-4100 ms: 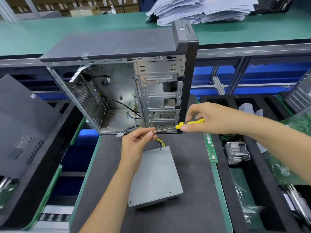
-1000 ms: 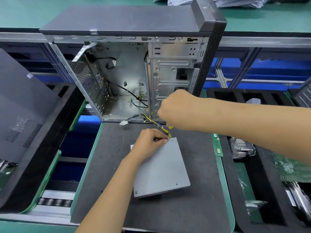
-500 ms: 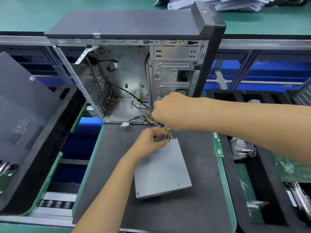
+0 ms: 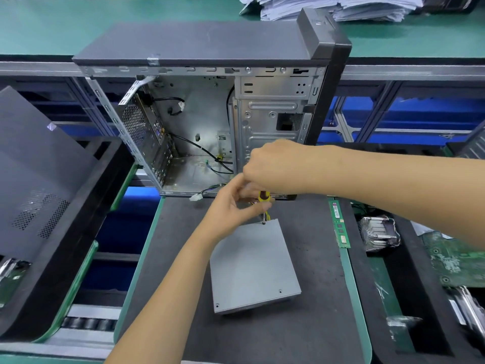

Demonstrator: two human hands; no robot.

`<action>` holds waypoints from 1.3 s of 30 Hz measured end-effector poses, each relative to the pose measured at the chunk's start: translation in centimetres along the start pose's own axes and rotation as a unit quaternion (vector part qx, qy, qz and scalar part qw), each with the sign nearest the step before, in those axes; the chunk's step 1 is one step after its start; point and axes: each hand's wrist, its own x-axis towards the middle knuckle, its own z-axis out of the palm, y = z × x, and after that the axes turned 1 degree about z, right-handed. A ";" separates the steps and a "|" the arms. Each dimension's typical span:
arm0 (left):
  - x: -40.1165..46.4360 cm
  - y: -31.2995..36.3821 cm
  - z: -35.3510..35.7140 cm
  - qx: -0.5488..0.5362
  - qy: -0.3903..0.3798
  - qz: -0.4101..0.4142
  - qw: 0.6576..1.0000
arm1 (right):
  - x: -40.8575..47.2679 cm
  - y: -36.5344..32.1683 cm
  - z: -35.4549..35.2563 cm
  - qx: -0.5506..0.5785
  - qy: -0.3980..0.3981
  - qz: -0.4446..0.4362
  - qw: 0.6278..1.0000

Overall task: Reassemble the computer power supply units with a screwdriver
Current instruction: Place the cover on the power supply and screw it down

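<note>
Screwdriver (image 4: 263, 200) handle mostly hidden by fingers (image 4: 252, 190), tip blurred

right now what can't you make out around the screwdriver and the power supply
- Head view: the screwdriver handle top, buried in the right hand.
- Head view: the screw at the tip, too small on the power supply lid.
- Head view: the left hand fingertips, blurred, so their grip is unclear.
- Head view: the supply's cable exit, behind both hands.

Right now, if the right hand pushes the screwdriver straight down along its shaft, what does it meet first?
The right hand drives the screwdriver onto the power supply lid's far corner, apparently at a screw hole; contact looks made already.
</note>
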 end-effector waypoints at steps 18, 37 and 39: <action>0.5 -0.4 0.2 -0.031 -0.047 -0.027 0.998 | -1.5 -0.3 0.5 -0.127 -0.010 -0.042 0.991; 0.3 -1.6 0.9 0.012 0.001 0.000 1.000 | 2.2 0.8 -0.2 0.376 -0.443 0.250 0.774; 0.7 -1.9 1.3 0.021 0.019 0.011 1.000 | 2.3 1.0 -0.5 0.370 -0.444 0.237 0.781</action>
